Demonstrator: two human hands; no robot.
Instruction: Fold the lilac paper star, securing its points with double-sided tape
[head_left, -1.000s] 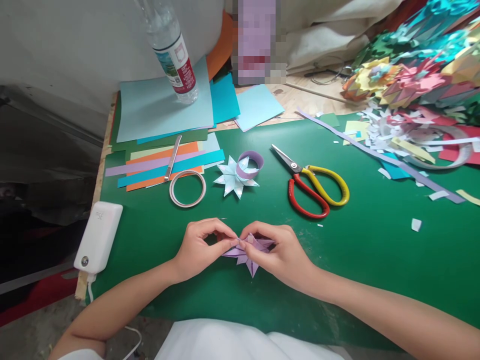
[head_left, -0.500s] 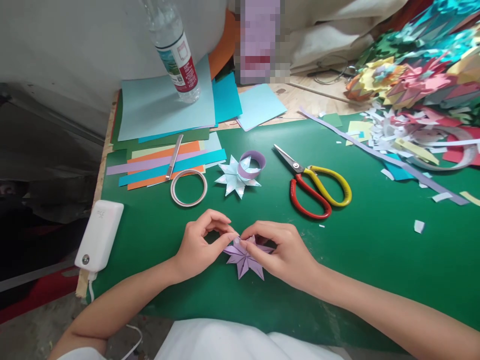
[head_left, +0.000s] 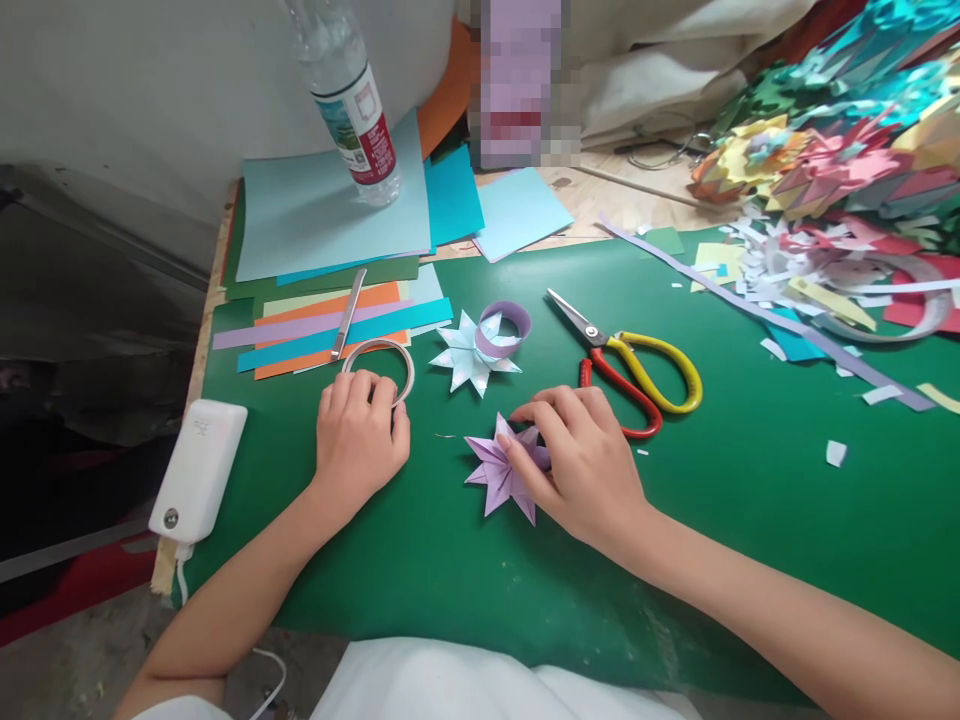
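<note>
My left hand reaches over the near side of a roll of tape, its curled fingers closed on the rim; the fingertips are partly hidden. In my right hand is a folded purple paper star, with the thumb on top and the fingers at its far right side. Just beyond it lies a light blue paper star, on which a purple paper ring rests. Scissors with one red and one yellow handle lie open to the right.
Tweezers lie on coloured paper strips. Behind them a water bottle stands on paper sheets. A white power bank sits at the left edge. Paper scraps and folded paper flowers fill the right back.
My left hand has left the purple star and moved left onto the tape roll. My right hand and the star have shifted slightly away from me and to the right.
</note>
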